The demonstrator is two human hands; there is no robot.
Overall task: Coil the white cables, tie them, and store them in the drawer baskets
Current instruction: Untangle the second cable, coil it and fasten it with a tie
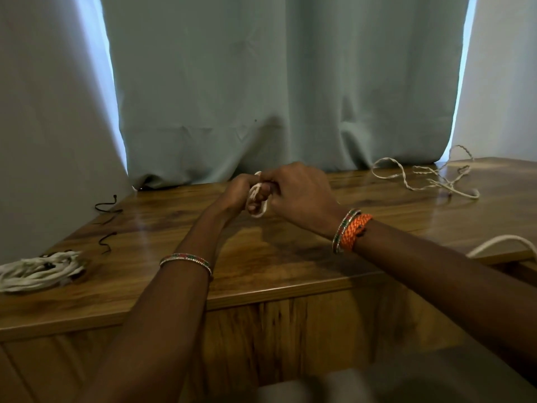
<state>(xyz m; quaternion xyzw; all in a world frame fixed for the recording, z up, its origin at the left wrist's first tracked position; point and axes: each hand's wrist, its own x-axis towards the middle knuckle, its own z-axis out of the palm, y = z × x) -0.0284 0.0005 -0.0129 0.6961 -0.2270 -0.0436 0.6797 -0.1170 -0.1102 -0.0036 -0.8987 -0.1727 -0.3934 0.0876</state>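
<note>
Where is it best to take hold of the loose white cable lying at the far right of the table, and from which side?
Probably at the loose white cable's near end loop, lying flat on the table. Come from above with the right hand; the far strands arch up against the curtain.

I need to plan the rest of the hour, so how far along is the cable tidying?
Roughly midway, I'd say. Done: one white bundle lies coiled at the left of the table. In hand: the left hand and right hand grip a small coil. Left: loose cable at the far right, another cable at the right edge, black ties unused. No drawer baskets in view.
</note>
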